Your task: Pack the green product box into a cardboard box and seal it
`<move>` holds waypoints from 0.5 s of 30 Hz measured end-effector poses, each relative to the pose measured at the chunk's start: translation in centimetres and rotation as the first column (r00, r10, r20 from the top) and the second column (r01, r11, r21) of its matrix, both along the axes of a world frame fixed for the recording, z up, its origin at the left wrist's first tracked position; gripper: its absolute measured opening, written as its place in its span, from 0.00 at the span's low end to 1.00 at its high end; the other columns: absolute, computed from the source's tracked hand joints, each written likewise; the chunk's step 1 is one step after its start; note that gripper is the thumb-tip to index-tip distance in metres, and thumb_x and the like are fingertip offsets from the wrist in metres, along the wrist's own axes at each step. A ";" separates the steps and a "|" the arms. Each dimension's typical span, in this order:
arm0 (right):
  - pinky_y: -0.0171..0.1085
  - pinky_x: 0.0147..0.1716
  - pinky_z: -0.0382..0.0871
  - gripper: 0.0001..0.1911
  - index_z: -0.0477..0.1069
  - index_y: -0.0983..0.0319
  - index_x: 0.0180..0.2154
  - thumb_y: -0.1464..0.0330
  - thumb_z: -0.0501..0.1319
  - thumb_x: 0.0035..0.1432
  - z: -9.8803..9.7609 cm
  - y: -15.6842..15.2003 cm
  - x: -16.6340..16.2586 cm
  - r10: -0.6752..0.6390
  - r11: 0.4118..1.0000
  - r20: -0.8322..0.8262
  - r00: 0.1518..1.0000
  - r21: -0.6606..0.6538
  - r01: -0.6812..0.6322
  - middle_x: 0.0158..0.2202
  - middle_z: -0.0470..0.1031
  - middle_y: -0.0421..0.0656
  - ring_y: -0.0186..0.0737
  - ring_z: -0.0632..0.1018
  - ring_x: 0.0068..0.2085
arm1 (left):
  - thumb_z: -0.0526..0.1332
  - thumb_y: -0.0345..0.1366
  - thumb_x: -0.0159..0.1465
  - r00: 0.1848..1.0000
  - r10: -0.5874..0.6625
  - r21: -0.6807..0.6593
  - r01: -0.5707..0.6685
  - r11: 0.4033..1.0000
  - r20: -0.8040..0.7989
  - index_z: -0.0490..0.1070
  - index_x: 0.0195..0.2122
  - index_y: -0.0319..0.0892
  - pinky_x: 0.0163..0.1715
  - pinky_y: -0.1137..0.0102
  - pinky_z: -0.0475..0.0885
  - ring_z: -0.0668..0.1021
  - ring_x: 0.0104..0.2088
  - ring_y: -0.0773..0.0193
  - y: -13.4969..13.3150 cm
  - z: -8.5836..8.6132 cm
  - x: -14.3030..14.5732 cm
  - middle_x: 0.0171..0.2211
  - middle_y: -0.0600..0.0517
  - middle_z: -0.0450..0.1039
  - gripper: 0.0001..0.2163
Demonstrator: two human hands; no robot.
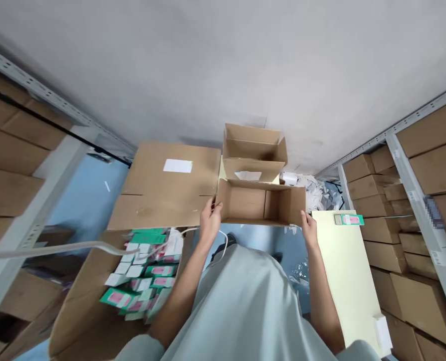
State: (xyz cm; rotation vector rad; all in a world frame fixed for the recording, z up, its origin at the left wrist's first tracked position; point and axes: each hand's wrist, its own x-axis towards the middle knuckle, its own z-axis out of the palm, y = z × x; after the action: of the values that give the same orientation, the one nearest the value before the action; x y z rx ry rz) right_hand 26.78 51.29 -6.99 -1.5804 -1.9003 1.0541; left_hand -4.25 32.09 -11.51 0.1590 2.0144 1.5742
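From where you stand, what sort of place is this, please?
Probably a packing storeroom: brown cardboard boxes stacked along pale metal shelving, and green-and-pink packets in a brown cardboard carton.

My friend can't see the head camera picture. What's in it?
A person's left hand and right hand hold an open cardboard box between them. To the left, a larger carton holds green-and-pink packets. Shelves on both sides hold brown boxes.

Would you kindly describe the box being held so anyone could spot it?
Find the grey wall, then the white-patched open carton before it. Just nearer is the box; only it has the left hand and right hand on its ends.
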 end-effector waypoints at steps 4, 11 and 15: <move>0.41 0.32 0.60 0.37 0.57 0.53 0.25 0.27 0.50 0.62 -1.5 1.2 -5.3 0.034 0.999 0.069 0.997 0.019 -0.035 0.23 0.56 0.36 0.40 0.60 0.30 | 0.63 0.40 0.69 0.998 -0.040 -0.072 0.037 0.997 -0.041 0.77 0.66 0.44 0.72 0.53 0.69 0.79 0.65 0.44 0.9 -1.3 -3.3 0.64 0.41 0.79 0.25; 0.40 0.31 0.57 0.36 0.54 0.52 0.26 0.28 0.50 0.63 -0.9 3.3 -7.4 0.064 0.998 0.151 0.986 0.006 -0.066 0.23 0.53 0.34 0.39 0.58 0.31 | 0.61 0.39 0.71 0.998 -0.067 -0.083 0.068 0.994 0.012 0.75 0.69 0.43 0.73 0.54 0.67 0.78 0.67 0.44 2.9 -2.7 -4.3 0.67 0.39 0.78 0.25; 0.40 0.32 0.61 0.37 0.59 0.54 0.26 0.28 0.56 0.60 -0.2 4.8 -7.4 0.125 0.992 0.140 0.982 -0.046 -0.120 0.22 0.59 0.35 0.38 0.61 0.30 | 0.61 0.40 0.73 0.997 -0.071 -0.127 0.069 0.990 -0.008 0.70 0.73 0.40 0.72 0.53 0.70 0.79 0.66 0.44 3.5 -2.4 -3.9 0.66 0.37 0.77 0.28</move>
State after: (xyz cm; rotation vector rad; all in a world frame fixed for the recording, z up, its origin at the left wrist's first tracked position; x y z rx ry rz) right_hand 19.41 56.12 -7.22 -1.6166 -2.1083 1.0577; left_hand -8.15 35.62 -13.93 0.1891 2.0882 1.4015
